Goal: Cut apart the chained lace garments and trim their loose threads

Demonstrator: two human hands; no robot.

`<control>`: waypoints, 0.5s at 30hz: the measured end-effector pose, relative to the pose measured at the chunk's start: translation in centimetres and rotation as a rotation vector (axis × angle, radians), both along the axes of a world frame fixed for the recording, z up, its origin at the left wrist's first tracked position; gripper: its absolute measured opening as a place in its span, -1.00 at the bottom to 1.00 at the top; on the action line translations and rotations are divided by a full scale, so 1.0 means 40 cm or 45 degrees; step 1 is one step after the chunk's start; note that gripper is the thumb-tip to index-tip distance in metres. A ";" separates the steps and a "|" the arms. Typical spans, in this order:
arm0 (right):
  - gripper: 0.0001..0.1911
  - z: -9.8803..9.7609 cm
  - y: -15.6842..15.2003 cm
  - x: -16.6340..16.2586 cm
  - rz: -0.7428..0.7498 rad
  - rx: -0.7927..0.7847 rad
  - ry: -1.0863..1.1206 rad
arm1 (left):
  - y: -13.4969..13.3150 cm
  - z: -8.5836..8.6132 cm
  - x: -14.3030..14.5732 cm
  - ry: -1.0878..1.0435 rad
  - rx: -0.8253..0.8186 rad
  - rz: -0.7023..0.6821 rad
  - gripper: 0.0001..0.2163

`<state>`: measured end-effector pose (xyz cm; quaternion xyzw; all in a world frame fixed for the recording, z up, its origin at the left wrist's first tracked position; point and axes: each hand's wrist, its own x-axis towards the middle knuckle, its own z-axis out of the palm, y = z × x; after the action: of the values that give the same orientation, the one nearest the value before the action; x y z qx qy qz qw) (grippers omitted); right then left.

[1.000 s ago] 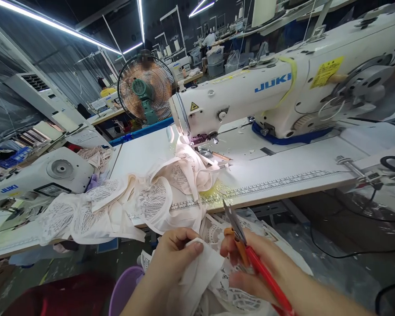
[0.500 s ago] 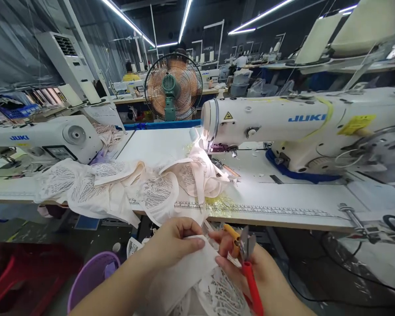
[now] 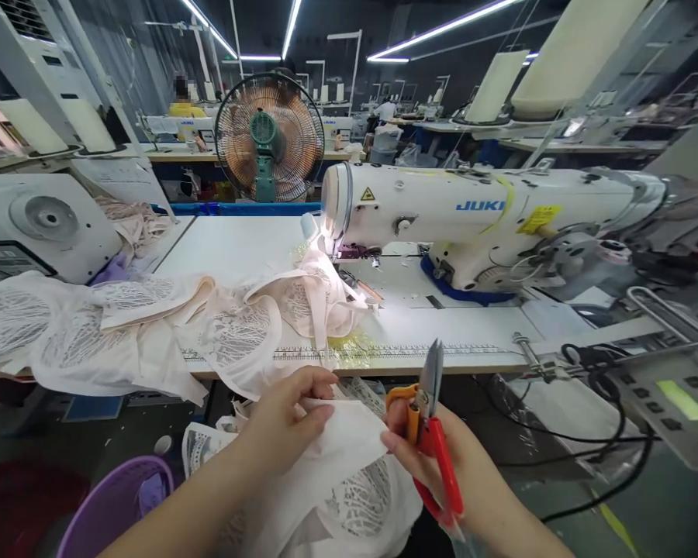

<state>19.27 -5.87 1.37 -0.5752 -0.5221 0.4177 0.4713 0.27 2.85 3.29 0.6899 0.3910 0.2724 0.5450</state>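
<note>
A white lace bra [image 3: 357, 496] hangs below the table's front edge, between my two hands. My left hand [image 3: 294, 418] is closed, pinching the bra's upper edge between thumb and fingers. In my right hand [image 3: 442, 449] is a pair of scissors [image 3: 430, 387] with one orange and one red handle, blades pointing up. The right thumb and fingertips also grip the bra's right edge. More joined lace bras [image 3: 238, 333] lie across the table and run up to the needle area of the sewing machine [image 3: 412, 201].
A purple bin [image 3: 116, 504] stands at lower left, beside my left forearm. A second sewing machine [image 3: 46, 221] is at the left. Behind the table [image 3: 471, 329] stands a fan [image 3: 267, 139]. A control panel [image 3: 680, 395] and cables hang at the right.
The view has turned to the right, so the table things sit further left. My hands have spread the bra edge wider between them, and the scissors' blades now point more upright.
</note>
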 end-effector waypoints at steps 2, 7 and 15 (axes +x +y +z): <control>-0.83 0.002 0.000 -0.003 0.011 -0.045 -0.006 | -0.005 -0.015 0.002 -0.035 -0.036 0.036 -0.77; -0.81 0.000 -0.002 -0.003 0.075 -0.142 0.014 | -0.010 -0.033 0.018 -0.070 -0.214 0.034 -0.78; -0.80 -0.018 -0.011 0.006 -0.030 -0.162 0.097 | 0.015 -0.063 0.016 0.178 0.238 0.033 -0.78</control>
<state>19.50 -6.33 0.66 -0.5937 -0.4692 0.4660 0.4584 0.90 3.45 0.78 0.7498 0.4099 0.2658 0.4462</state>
